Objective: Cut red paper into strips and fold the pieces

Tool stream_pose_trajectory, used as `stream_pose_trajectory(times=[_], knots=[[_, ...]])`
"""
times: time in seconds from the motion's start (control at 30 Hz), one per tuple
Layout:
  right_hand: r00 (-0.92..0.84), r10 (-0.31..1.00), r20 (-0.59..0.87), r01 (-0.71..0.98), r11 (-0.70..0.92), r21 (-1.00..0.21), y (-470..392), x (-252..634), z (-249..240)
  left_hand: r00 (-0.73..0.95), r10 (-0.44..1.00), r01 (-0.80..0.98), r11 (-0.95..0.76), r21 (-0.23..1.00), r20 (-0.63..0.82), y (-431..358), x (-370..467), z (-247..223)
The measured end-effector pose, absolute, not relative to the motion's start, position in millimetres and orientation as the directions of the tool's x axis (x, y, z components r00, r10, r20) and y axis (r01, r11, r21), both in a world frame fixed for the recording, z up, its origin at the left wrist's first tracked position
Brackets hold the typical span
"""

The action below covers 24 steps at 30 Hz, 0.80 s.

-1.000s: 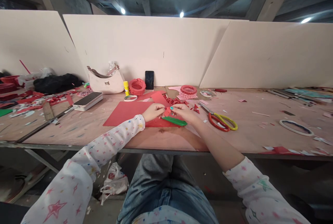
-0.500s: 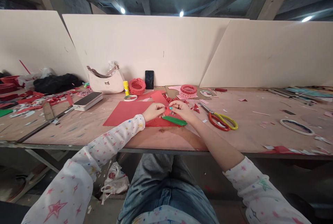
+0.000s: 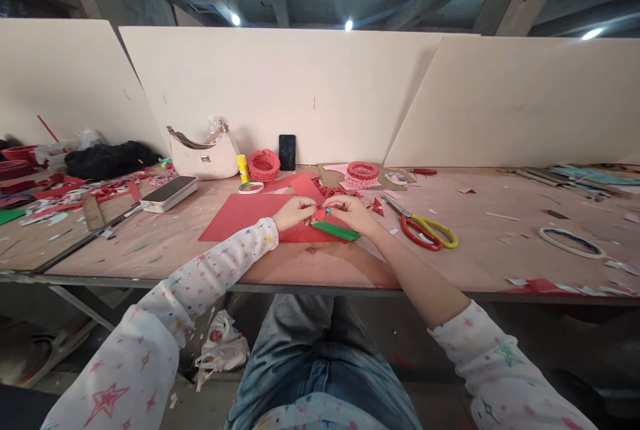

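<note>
Between my two hands is a small piece of red paper (image 3: 321,213), pinched at the fingertips and partly hidden by them. My left hand (image 3: 296,213) is closed on its left side, above a large red paper sheet (image 3: 235,217). My right hand (image 3: 351,211) grips it from the right, a teal nail showing. Just below the fingers lies a green comb-like strip with a toothed edge (image 3: 336,231), on the red sheet. Behind the hands are small folded red paper pieces (image 3: 331,193) in a loose heap.
Scissors with red and yellow handles (image 3: 429,231) lie to the right. At the back are a red ring of folded paper (image 3: 263,165), a pink-red stack (image 3: 362,175), a glue stick (image 3: 243,169), a phone (image 3: 287,153) and a handbag (image 3: 205,158). A white box (image 3: 170,194) sits left.
My right fingers have shifted slightly over the small red paper, covering more of it. Both hands stay in nearly the same place.
</note>
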State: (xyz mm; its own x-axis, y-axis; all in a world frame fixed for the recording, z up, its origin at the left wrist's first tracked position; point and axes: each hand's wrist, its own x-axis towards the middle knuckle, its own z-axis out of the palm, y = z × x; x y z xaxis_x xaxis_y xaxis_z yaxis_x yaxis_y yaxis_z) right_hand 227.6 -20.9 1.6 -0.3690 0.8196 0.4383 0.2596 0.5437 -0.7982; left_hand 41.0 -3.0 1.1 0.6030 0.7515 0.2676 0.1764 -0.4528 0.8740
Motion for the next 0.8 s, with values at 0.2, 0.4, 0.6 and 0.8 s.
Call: stream_pose_trajectory(times=[0.2, 0.4, 0.6, 0.8], knots=[[-0.449, 0.776, 0.443, 0.280, 0.593, -0.755, -18.2, 230.9, 0.5, 0.644, 0.727, 0.274, -0.509, 0.816, 0.238, -6.2, 42.0, 1.7], [-0.451, 0.784, 0.427, 0.269, 0.575, -0.772, -18.1, 228.4, -2.4, 0.691, 0.678, 0.267, -0.563, 0.783, 0.252, -4.4, 41.2, -0.3], [-0.433, 0.785, 0.443, 0.149, 0.547, -0.824, -18.3, 223.7, -6.1, 0.725, 0.641, 0.245, -0.581, 0.776, 0.251, -3.3, 42.2, -5.5], [-0.472, 0.769, 0.431, 0.113, 0.538, -0.836, -21.2, 221.8, -3.0, 0.713, 0.649, 0.253, -0.589, 0.767, 0.264, -5.9, 44.8, -7.0]])
